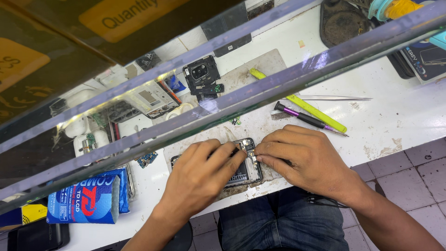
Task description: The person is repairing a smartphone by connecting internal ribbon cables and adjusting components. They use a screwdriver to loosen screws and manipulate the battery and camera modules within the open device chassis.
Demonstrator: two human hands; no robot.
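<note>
Both hands work on an opened smartphone [245, 168] that lies flat on a stained grey work mat [274, 62] at the near edge of a white workbench [399, 116], just above the person's lap. The left hand [202, 174] lies over the phone's left and middle part, knuckles up, fingers bent and drawn together, their tips pressing down on the exposed inside near the phone's right end. It covers most of the body, so whether it pinches a small part cannot be told. The right hand [304, 155] rests on the mat just right of the phone, fingers curled and close together, fingertips meeting the phone's right end beside the left hand's tips; neither hand is spread open, and both bear on the phone rather than lift it.

The phone's long axis runs left to right across the view, roughly along the bench edge, with its open side facing up and a small circuit board showing at the right end.

Beyond the right hand lie a purple-handled screwdriver [306, 118] and a yellow-green pry tool [309, 108], both slanting down to the right, with metal tweezers [334, 97] further back. A removed camera frame [202, 74] sits further up the mat, and a blue box [86, 197] stands at the left.
</note>
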